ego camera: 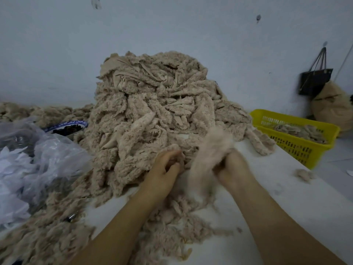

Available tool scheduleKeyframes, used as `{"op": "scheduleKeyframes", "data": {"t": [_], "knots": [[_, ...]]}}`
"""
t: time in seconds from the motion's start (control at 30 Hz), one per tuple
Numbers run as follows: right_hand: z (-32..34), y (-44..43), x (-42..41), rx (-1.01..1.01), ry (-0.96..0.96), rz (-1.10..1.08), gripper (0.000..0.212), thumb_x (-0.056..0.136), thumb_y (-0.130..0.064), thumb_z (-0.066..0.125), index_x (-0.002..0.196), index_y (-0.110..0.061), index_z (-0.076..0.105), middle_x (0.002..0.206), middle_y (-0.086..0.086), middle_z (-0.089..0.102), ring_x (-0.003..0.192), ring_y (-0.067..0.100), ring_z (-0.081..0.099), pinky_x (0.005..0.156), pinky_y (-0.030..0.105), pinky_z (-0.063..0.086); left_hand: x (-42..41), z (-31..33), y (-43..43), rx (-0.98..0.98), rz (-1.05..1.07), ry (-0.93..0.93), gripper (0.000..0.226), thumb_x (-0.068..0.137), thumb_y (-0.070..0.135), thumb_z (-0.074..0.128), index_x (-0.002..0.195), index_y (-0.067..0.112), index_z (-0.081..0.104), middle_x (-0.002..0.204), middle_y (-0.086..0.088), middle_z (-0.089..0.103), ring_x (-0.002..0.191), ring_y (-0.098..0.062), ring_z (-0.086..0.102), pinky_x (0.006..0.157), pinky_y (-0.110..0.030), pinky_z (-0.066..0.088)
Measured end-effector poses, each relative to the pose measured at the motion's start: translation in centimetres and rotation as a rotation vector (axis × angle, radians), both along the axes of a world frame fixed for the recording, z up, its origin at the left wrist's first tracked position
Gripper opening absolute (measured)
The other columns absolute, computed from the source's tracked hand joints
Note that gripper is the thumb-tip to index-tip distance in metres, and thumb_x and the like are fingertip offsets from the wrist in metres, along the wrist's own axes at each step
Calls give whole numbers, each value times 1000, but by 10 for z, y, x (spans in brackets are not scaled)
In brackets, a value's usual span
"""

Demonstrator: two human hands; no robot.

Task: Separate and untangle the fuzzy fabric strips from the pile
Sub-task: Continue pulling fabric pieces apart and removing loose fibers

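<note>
a blurred fuzzy strip (pixel 208 159) is gripped by the right hand (pixel 232 167); pile (pixel 152 104) edge fabric is pinched by the left hand (pixel 166 165).

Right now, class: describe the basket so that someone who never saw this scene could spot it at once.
Start at the big beige pile on the table. Look right of it: the basket stands there, holding a few strips. It alone is bright yellow, with slotted walls.

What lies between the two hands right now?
In the head view, a motion-blurred fuzzy strip lies between them, gripped by the right hand. The left hand grips fabric at the edge of the pile.
</note>
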State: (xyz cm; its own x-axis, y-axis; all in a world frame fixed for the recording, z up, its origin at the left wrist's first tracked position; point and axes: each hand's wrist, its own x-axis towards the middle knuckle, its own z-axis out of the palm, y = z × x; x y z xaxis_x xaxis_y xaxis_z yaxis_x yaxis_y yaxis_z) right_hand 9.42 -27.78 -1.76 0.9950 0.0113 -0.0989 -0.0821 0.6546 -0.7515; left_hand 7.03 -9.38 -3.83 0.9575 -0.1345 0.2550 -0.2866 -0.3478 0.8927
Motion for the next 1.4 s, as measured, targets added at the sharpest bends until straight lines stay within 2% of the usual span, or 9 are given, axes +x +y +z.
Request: {"op": "scheduleKeyframes", "data": {"t": [0.07,0.1,0.23,0.43,0.6,0.73,1.13,1.3,1.4], "knots": [[9,-20,9,356,-65,-177,20,104,-23,47,107,-8,60,104,7,66,83,12,72,70,26,59,0,-1,1,-41,52,30,32,104,18,46,114,47,54,128,20,50,102,20,49,75,0,41],[5,-28,14,269,-66,-220,28,103,-31,50,118,-8,56,115,7,62,94,16,70,77,28,59,0,-1,1,-39,73,36,29,104,19,46,114,45,55,127,19,51,100,19,50,74,0,40],[-24,-21,14,-1068,-91,-426,42,103,-29,48,144,-19,45,141,6,45,104,21,60,85,36,51,-1,-2,-3,18,71,7,27,103,18,48,109,42,58,120,23,52,96,24,49,74,5,37],[-26,-11,8,-1376,-80,-203,30,101,-25,48,114,0,56,96,19,66,81,31,63,65,34,47,-2,-6,-1,69,50,80,21,103,26,49,108,41,62,113,28,58,95,24,51,75,4,37],[-11,30,-25,-1203,-556,50,19,100,-25,53,83,-35,53,73,-13,60,61,-2,52,56,13,41,-5,-1,-5,-291,51,292,32,87,63,57,92,39,78,98,16,75,96,0,68,83,-17,49],[-21,49,-37,-1217,-661,355,12,99,-27,56,87,-31,58,73,-18,59,65,-4,53,60,13,42,0,9,4,-783,-42,482,43,73,33,78,109,11,72,110,-8,74,96,-20,71,74,-29,58],[-8,20,-16,-574,-283,66,22,78,-21,48,59,-30,53,68,-3,49,71,21,44,77,41,32,5,22,18,-1217,-50,377,21,90,9,56,109,6,62,88,-9,75,75,-17,73,63,-29,60],[-8,14,-11,-475,-268,-91,34,88,-2,42,63,-22,51,68,-6,52,61,11,45,70,34,35,9,22,32,-1409,79,353,12,98,11,52,92,12,62,89,0,64,76,-10,60,62,-22,52],[-6,15,-12,-358,-243,-63,37,90,4,38,64,-20,50,71,-5,53,59,10,48,68,31,39,6,26,33,-1480,4,377,15,93,7,52,99,4,66,92,-5,68,63,-7,56,40,-12,40]]}}
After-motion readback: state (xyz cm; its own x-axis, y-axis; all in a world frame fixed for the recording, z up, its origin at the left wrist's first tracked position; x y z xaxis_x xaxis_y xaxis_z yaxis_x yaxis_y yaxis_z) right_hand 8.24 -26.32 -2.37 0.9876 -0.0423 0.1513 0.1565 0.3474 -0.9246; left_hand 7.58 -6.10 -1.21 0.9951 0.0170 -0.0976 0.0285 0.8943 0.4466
